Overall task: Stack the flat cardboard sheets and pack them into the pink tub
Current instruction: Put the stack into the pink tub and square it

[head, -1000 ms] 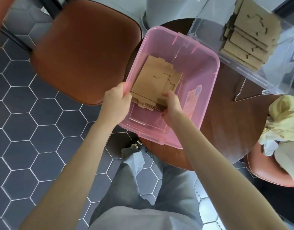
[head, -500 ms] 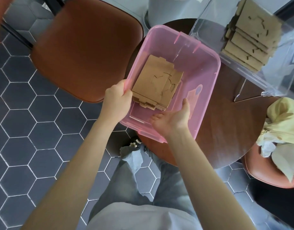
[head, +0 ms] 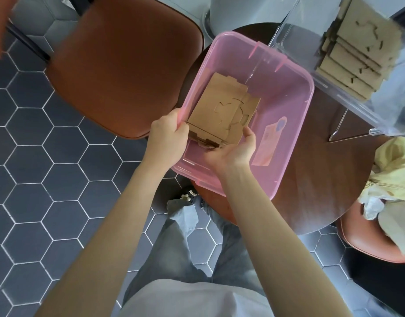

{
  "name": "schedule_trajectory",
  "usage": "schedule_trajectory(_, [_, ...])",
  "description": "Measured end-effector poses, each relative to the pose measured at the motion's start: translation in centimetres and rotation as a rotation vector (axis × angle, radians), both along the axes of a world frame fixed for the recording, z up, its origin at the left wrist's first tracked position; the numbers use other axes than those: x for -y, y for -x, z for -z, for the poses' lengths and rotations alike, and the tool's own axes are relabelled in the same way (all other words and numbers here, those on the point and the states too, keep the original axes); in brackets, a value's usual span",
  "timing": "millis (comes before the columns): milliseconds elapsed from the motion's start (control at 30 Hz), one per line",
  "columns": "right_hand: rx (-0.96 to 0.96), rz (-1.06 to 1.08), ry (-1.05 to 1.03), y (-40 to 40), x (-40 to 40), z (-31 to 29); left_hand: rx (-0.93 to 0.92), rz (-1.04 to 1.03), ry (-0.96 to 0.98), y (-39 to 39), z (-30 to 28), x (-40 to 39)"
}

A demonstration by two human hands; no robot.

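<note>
Dark round table [head: 315,179] over hexagon-tiled floor [head: 36,179] bears pink tub [head: 295,115].

A round dark wooden table [head: 322,179] stands on a floor [head: 36,179] of dark hexagonal tiles with pale grout. A brown leather chair [head: 128,65] sits at its left side. At the right, a second chair seat [head: 366,243] holds crumpled yellow and white cloth [head: 393,179]. A pale cylindrical bin [head: 240,10] stands beyond the table.

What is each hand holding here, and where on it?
The left hand grips the pink tub by its near-left rim. The right hand has its fingers at the near edge of the cardboard stack inside the tub.
</note>
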State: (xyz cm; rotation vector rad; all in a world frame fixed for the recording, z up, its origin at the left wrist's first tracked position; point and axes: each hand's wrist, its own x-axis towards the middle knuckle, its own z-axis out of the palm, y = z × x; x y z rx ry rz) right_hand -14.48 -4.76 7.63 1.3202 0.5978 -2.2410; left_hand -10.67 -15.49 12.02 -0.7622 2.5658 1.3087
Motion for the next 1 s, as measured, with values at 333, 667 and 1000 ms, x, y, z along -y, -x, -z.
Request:
schedule_trajectory(333, [0.092,-0.023,-0.130,0.6,-0.1,-0.2,0.014,-0.009,-0.007,0.0,-0.1,-0.1])
schedule_trajectory(667, [0.075,-0.104,-0.136,0.8,-0.4,0.2,-0.006,-0.006,-0.001,-0.1,0.1,0.0])
schedule_trajectory(1000, [0.108,-0.486,-0.248,-0.2,-3.6,-2.5,-0.086,0.002,0.149,-0.4,0.2,-0.5])
